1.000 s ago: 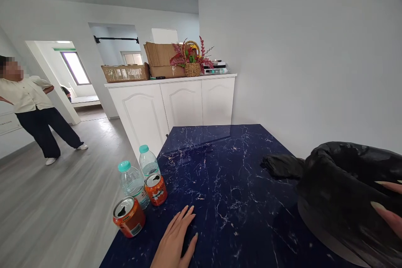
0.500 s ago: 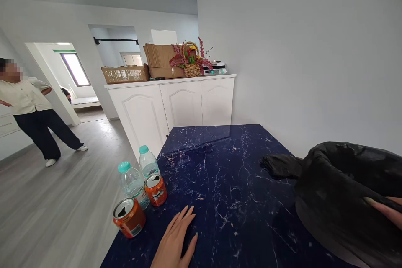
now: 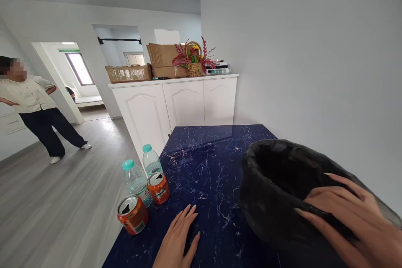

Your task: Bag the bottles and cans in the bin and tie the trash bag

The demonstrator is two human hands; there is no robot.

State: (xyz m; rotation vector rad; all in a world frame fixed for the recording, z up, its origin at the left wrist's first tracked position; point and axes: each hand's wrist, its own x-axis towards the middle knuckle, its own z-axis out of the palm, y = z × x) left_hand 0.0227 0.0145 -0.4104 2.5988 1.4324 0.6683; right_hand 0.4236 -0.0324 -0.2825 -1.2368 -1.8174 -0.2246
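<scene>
Moved: black bag pulled in from 3 o'clock toward bench centre, mouth now open and facing up; my right hand went from its far side to on top of the rim.
My right fingers curl over the bag's near rim, pinching the plastic, bag sitting on the blue marble bench at 3 o'clock. My left hand lies flat on the bench at 6 o'clock, fingers pressed loosely together, holding nothing. Two orange cans and two water bottles stand at 9 o'clock near the bench edge, just beside my left hand. Another person stands well apart at 10 o'clock; white cabinet at 12.
</scene>
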